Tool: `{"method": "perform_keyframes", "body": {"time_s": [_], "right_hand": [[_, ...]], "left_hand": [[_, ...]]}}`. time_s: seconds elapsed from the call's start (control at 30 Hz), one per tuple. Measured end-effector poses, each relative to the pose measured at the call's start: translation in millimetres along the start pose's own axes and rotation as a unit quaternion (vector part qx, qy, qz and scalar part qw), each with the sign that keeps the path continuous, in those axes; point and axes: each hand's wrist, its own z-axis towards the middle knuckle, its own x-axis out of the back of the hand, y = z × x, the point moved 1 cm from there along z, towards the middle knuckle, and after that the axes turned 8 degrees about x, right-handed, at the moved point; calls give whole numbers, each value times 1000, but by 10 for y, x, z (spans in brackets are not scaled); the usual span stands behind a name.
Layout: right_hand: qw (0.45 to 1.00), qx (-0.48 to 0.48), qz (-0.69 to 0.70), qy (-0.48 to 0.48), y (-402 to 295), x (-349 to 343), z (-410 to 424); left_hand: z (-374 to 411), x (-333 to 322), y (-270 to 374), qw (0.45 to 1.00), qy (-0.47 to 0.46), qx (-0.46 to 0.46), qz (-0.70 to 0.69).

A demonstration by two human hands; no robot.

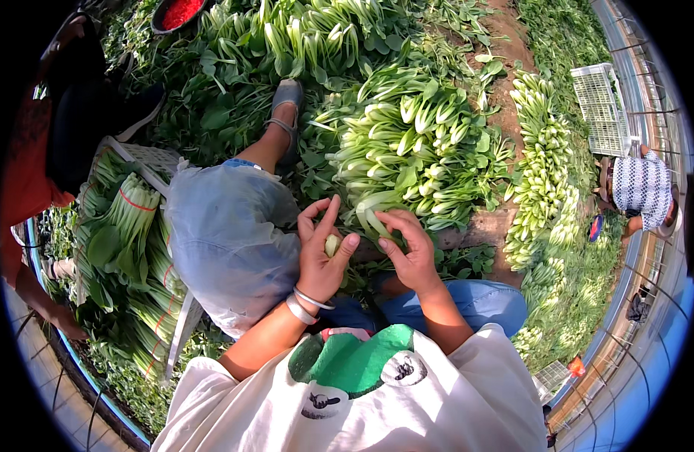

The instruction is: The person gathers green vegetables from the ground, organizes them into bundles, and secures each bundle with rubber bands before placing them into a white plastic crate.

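Note:
My left hand (pixel 323 254) is in front of my body with two metal bangles at the wrist. Its palm holds a leafy green by the pale stem base (pixel 332 244), which shows between thumb and fingers. My right hand (pixel 412 251) is beside it, thumb and forefinger around a curved pale leaf stalk (pixel 372 219). Whether that stalk is still joined to the plant in my left hand cannot be made out. Just beyond both hands lies a large heap of bok choy-like greens (pixel 415 141), their pale bases pointing mostly toward me.
A white plastic crate (pixel 177 333) at left holds bundles tied with red bands (pixel 137 203). A dark bowl of red bands (pixel 180 12) sits at far left. More greens (pixel 536 169) lie in a row at right, near another crate (pixel 601 110). Other people (pixel 641 186) sit at both sides.

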Motion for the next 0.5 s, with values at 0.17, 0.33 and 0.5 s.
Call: {"method": "perform_keyframes", "body": {"time_s": [0.17,0.33,0.5], "right_hand": [[993,89,-74,-5,-450,158,-145],[971,146,-186,33,-563,-16,-144],[993,66,-98,-11,-610,125,-287]], "left_hand": [[-39,-39,220,985,-128,-42,-107],[-103,-16,169,981,-154,-54,-109],[-175,70,137,972,-176,-10,-156]]}}
